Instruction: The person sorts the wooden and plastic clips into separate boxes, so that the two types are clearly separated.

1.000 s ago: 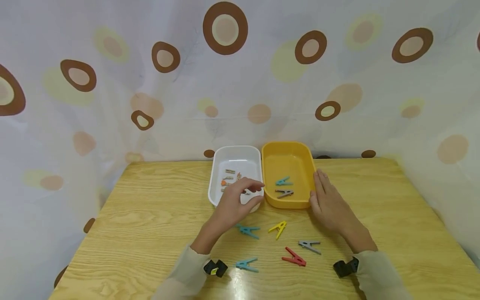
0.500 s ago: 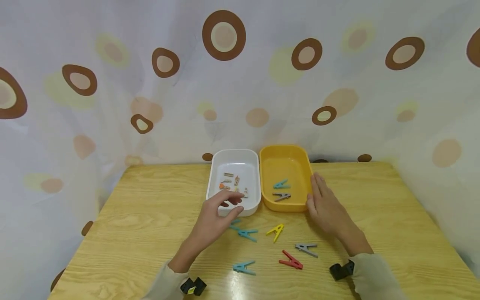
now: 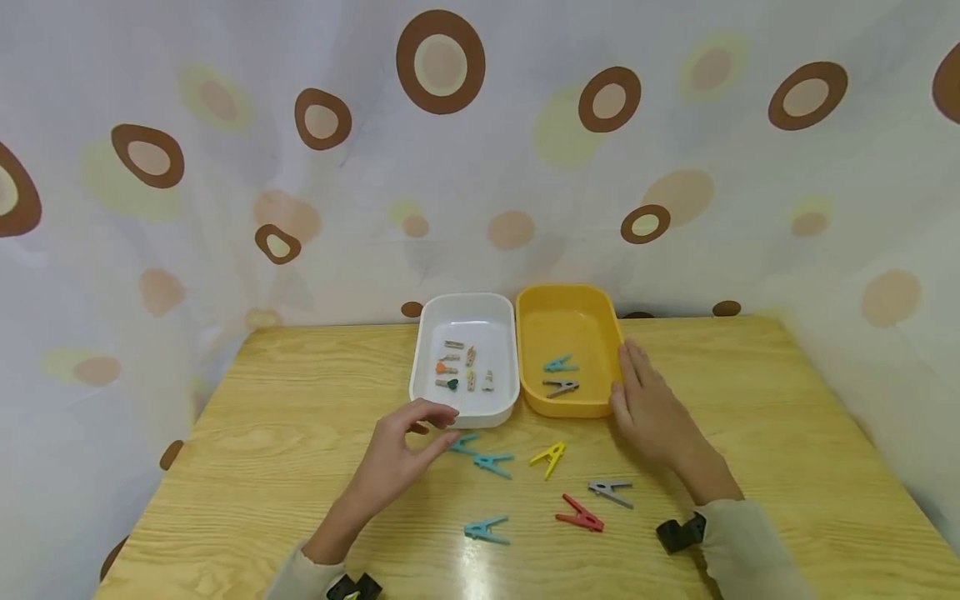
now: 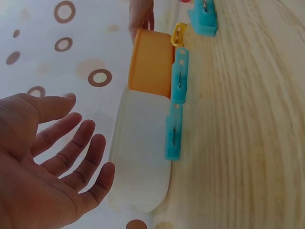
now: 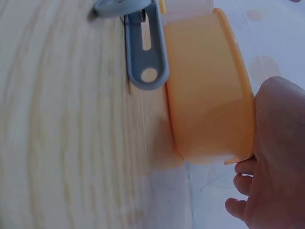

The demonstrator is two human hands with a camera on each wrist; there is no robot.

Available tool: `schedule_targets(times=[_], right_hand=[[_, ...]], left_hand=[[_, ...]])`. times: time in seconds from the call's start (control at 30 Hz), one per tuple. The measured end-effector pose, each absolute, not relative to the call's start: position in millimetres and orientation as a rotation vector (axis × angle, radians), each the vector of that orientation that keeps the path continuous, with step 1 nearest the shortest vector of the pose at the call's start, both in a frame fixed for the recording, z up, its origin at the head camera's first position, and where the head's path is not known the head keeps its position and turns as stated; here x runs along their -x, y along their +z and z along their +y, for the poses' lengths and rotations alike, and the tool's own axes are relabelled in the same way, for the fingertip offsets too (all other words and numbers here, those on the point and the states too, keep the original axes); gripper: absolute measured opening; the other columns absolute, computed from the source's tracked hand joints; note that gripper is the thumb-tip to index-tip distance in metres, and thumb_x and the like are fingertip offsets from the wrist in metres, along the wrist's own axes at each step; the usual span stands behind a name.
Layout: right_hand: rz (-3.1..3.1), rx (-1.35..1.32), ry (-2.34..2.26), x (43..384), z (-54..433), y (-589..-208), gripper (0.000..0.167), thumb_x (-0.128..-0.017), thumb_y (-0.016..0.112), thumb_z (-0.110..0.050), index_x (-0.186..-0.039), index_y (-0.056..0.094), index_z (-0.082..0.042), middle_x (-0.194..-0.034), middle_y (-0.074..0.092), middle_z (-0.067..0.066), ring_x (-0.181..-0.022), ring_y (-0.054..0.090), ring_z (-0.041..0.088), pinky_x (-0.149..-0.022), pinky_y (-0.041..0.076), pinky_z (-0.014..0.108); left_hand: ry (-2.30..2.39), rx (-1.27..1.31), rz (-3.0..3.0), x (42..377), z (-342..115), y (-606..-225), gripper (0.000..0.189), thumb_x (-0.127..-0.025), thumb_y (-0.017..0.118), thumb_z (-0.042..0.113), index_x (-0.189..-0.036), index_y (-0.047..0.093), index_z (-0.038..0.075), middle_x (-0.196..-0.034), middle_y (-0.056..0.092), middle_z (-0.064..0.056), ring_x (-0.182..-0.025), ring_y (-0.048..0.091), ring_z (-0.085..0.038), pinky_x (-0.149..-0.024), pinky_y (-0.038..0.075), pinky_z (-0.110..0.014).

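Observation:
My left hand (image 3: 401, 450) hovers in front of the white tray (image 3: 415, 367), thumb and fingers apart with nothing between them. Near its fingertips lies a blue clothespin (image 3: 465, 444). The left wrist view shows the palm and loosely bent fingers of that empty left hand (image 4: 57, 167). My right hand (image 3: 656, 408) rests against the right side of the yellow tray (image 3: 570, 408), its fingers fairly straight along the rim. Inside the yellow tray are a blue clothespin (image 3: 559, 364) and a grey clothespin (image 3: 561, 387). Several small wooden clips (image 3: 450, 368) lie in the white tray, some with coloured decorations.
On the wooden table (image 3: 300, 417) before the trays lie another blue clothespin (image 3: 492, 465), a yellow clothespin (image 3: 548, 459), a grey clothespin (image 3: 611, 492), a red clothespin (image 3: 581, 514) and a further blue clothespin (image 3: 487, 530). A patterned curtain (image 3: 360, 208) hangs behind the trays.
My left hand has drawn back left and toward me from over the white tray, uncovering the wooden clips and a blue clothespin. The right hand stays at the yellow tray.

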State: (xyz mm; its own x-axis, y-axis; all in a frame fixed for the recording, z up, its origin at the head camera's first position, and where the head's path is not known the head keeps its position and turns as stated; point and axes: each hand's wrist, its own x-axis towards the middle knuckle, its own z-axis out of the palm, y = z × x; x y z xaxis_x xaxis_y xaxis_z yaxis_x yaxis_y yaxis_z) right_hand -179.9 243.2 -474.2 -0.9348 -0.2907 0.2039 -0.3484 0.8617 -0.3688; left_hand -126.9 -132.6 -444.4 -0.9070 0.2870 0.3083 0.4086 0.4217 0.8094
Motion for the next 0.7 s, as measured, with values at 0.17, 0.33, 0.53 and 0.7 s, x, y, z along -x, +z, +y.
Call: schedule_targets(times=[0.17,0.33,0.53,0.7], right_hand=[[-2.917,-0.496,0.602,182,243,-476,0.063,-0.111,0.031,-0.023,-0.159,0.012,0.011,-0.168,0.008,0.027,-0.154,0.012,0.044,-0.117,0.024,0.064],[-2.920,-0.488,0.580,183,244,-476,0.062,-0.111,0.031,-0.024,-0.159,0.012,0.011,-0.168,0.008,0.027,-0.155,0.012,0.043,-0.117,0.024,0.064],[-2.894,-0.487,0.580,182,244,-477,0.063,-0.111,0.031,-0.024,-0.160,0.013,0.010,-0.168,0.010,0.026,-0.154,0.014,0.043,-0.117,0.025,0.064],[-2.892,-0.478,0.604,181,243,-478,0.063,-0.111,0.031,-0.025,-0.160,0.012,0.010,-0.168,0.010,0.026,-0.154,0.014,0.043,-0.118,0.025,0.063]], left_hand=[[-1.391,0.573,-2.650,127,-138,-454,0.020,-0.089,0.081,0.008,-0.108,0.075,0.007,-0.106,0.074,-0.002,-0.098,0.068,-0.021,-0.083,0.057,-0.051],[-1.273,0.538,-2.723,127,-138,-462,0.024,-0.086,0.083,0.004,-0.108,0.075,0.008,-0.106,0.075,-0.003,-0.100,0.069,-0.024,-0.086,0.057,-0.051],[-1.219,0.510,-2.757,129,-136,-470,0.029,-0.083,0.084,0.002,-0.110,0.075,0.005,-0.111,0.074,-0.007,-0.107,0.069,-0.026,-0.096,0.055,-0.047],[-1.272,0.496,-2.813,131,-136,-476,0.029,-0.084,0.084,0.004,-0.112,0.075,0.004,-0.115,0.074,-0.008,-0.115,0.067,-0.029,-0.103,0.050,-0.048]])
